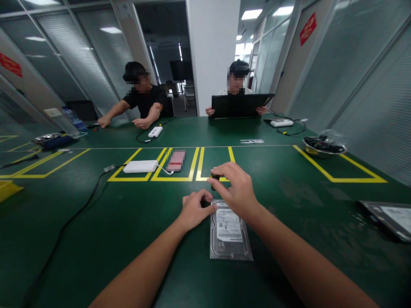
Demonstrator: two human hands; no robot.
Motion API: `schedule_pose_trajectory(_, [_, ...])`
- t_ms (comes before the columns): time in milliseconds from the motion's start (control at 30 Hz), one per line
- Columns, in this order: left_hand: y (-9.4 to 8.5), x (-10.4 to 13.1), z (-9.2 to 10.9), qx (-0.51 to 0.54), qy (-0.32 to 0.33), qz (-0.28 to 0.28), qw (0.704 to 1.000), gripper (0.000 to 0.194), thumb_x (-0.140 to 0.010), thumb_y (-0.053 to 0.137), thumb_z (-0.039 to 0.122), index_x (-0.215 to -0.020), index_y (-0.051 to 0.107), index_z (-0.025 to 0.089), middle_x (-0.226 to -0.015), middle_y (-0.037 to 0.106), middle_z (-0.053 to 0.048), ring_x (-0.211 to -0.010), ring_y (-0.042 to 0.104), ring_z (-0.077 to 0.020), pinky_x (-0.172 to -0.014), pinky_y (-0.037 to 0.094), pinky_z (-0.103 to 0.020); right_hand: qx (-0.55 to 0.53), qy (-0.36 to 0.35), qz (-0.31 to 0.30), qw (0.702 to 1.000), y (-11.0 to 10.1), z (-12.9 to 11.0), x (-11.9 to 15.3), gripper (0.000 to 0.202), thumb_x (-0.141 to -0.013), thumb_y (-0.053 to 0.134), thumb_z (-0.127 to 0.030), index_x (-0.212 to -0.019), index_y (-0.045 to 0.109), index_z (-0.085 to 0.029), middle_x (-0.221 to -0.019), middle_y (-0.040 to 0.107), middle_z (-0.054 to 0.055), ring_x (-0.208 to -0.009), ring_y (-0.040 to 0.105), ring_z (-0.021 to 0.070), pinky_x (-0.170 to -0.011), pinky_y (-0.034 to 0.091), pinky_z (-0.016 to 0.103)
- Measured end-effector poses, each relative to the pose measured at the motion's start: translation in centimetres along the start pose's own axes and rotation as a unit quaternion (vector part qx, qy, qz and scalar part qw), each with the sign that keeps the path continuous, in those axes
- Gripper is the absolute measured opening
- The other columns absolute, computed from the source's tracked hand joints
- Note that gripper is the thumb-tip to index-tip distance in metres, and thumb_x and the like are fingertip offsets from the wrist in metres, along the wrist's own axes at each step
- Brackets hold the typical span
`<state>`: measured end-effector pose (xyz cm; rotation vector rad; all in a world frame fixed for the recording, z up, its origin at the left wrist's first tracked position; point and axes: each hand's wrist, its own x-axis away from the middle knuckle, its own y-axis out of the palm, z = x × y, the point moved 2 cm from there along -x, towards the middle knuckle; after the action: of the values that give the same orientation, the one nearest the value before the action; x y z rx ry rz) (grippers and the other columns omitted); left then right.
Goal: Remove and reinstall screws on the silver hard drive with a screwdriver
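A silver hard drive (229,226) with a white label lies flat on the green table in front of me. My right hand (236,184) is closed around the dark handle of a small screwdriver (214,182). The screwdriver stands nearly upright, its thin shaft pointing down at the drive's far left corner. At that same corner, my left hand (197,209) grips the drive, thumb on its top and fingers curled beside the screwdriver tip. The exact contact of the tip is too small to make out.
A white power bank (140,166) is cabled to a phone (176,160) beyond my hands. To the right lie another drive-like device (390,218) and a metal bowl of dark parts (324,145). Two people sit opposite; one holds a black panel (240,105).
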<state>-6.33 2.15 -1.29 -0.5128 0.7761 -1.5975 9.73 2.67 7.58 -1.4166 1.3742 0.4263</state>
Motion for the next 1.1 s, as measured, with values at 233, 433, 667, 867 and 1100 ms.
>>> schedule_pose_trajectory(233, [-0.16,-0.05,0.08,0.004,-0.004,-0.007,1.0,0.026,-0.076,0.073,0.04,-0.091,0.064,0.022,-0.091,0.07,0.001,-0.09,0.062,-0.021,-0.085,0.038,-0.034,0.02,-0.005,0.009,1.0,-0.24,0.39,-0.22,0.007,-0.094,0.061,-0.021,-0.09,0.064,-0.016,-0.091,0.065,0.005,-0.088,0.058,0.0178,-0.081,0.047,0.033])
schedule_pose_trajectory(433, [-0.07,-0.08,0.14,0.005,-0.01,-0.009,1.0,0.026,-0.076,0.073,0.04,-0.091,0.064,0.022,-0.093,0.07,0.001,-0.092,0.061,-0.0213,-0.087,0.037,-0.034,0.025,-0.006,-0.002,1.0,-0.18,0.05,-0.53,0.006,-0.093,0.061,-0.02,-0.09,0.064,-0.016,-0.091,0.065,0.004,-0.088,0.058,0.0175,-0.081,0.047,0.033])
schedule_pose_trajectory(667, [-0.01,-0.21,0.07,0.0,-0.012,-0.017,1.0,0.025,-0.075,0.072,0.039,-0.092,0.065,0.021,-0.092,0.069,0.0,-0.088,0.06,-0.0213,-0.083,0.038,-0.033,0.027,-0.005,-0.018,0.999,0.25,-0.33,-0.94,0.005,-0.093,0.059,-0.018,-0.092,0.064,-0.016,-0.092,0.065,0.004,-0.088,0.058,0.0179,-0.081,0.046,0.033])
schedule_pose_trajectory(867, [0.07,-0.24,-0.09,-0.005,-0.014,-0.012,1.0,0.031,-0.076,0.072,0.044,-0.097,0.066,0.022,-0.093,0.069,0.0,-0.089,0.06,-0.0229,-0.083,0.038,-0.034,0.031,-0.007,-0.025,0.999,0.5,-0.21,-0.66,0.006,-0.094,0.06,-0.02,-0.094,0.065,-0.016,-0.095,0.065,0.005,-0.091,0.057,0.0186,-0.083,0.046,0.034])
schedule_pose_trajectory(1100, [0.16,-0.26,-0.19,-0.007,-0.013,-0.011,1.0,0.034,-0.076,0.072,0.046,-0.098,0.066,0.021,-0.091,0.068,-0.002,-0.089,0.06,-0.0242,-0.083,0.039,-0.036,0.032,-0.006,-0.027,0.999,0.56,-0.08,-0.57,0.011,-0.094,0.063,-0.026,-0.089,0.064,-0.016,-0.094,0.064,0.005,-0.089,0.057,0.0184,-0.082,0.046,0.034])
